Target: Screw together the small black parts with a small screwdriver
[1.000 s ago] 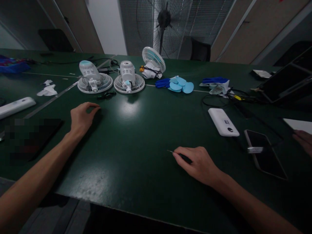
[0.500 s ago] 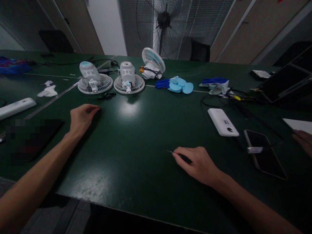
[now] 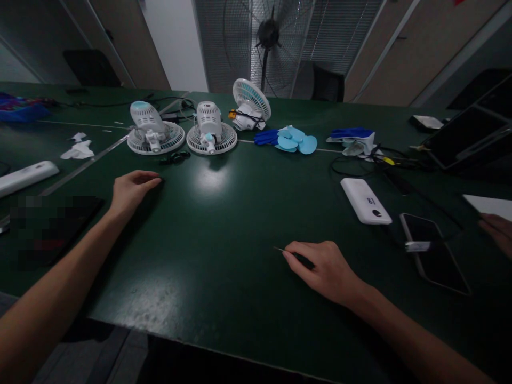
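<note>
Low and right of centre in the frame, the person's right hand (image 3: 326, 272) lies knuckles-up on the dark green table (image 3: 224, 213), fingers curled shut around what looks like a small screwdriver (image 3: 303, 260). Only a piece of its black handle shows under the forefinger; the thin metal shaft pokes out past the fingertips, so its long axis runs nearly level across the picture, tip to the left and slightly up, handle buried in the palm. Whether the tip touches the tabletop or sits just above it cannot be told.

Left of centre, the left hand (image 3: 130, 191) rests palm-down with its fingers loosely stretched and nothing in them; they point right and up toward a cluster of small black parts (image 3: 175, 156), near but not touching. Just beyond those, two small white desk fans lie grille-down with their motor housings up, the left fan (image 3: 155, 130) and the middle fan (image 3: 211, 128) side by side; a third fan (image 3: 251, 104) sits tilted farther back, with loose blue fan blades (image 3: 296, 141) to its right. The left hand is clearly nearer to the fans; the right hand and its tool are well apart from them, with bare table between.

At right lie a white power bank (image 3: 366, 201) and a dark phone (image 3: 435, 253); another person's hand (image 3: 498, 230) shows at the right edge.
</note>
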`<state>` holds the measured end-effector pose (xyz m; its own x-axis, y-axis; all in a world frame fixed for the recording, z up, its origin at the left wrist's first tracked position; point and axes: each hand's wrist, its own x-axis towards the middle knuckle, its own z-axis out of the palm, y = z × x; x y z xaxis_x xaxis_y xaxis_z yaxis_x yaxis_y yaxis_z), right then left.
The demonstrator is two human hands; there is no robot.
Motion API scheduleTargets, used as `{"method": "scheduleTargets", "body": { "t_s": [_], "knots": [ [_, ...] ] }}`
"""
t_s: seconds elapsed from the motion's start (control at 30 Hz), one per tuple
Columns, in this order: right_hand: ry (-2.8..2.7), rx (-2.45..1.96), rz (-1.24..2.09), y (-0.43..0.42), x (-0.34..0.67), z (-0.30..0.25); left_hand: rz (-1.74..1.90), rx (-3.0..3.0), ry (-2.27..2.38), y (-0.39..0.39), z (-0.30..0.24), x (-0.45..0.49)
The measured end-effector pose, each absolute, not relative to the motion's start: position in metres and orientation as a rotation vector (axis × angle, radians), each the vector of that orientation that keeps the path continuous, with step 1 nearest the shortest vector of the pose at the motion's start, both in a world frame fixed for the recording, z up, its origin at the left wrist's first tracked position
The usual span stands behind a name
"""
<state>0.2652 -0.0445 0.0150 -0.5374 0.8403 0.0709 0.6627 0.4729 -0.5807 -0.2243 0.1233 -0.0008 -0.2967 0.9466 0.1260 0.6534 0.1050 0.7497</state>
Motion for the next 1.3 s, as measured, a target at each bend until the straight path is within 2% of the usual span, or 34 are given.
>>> {"method": "scheduleTargets", "body": {
  "t_s": [0.13,0.27,0.6,0.73,0.87,1.1,1.3],
  "knots": [
    [-2.387,-1.292,0.677,-0.045,0.265,0.013,1.172,1.414,1.886,0.128,-0.005,-0.227],
    [-2.395,-1.287,0.665,-0.046,0.266,0.012,1.158,1.434,1.866,0.127,-0.004,-0.227],
    [-2.387,-1.256,0.708,-0.045,0.265,0.013,0.745,1.915,2.143,0.119,0.002,-0.228],
    [-2.382,-1.258,0.720,-0.045,0.266,0.012,0.712,1.933,2.132,0.117,0.005,-0.223],
    [-2.390,-1.271,0.679,-0.045,0.265,0.011,0.706,2.024,1.808,0.096,0.004,-0.171],
    [-2.568,-1.233,0.664,-0.044,0.270,0.018,0.547,2.182,0.872,0.020,0.004,-0.016],
    [-2.672,-1.236,0.657,-0.047,0.268,0.026,0.519,2.193,0.754,0.006,0.005,0.006]
  ]
}}
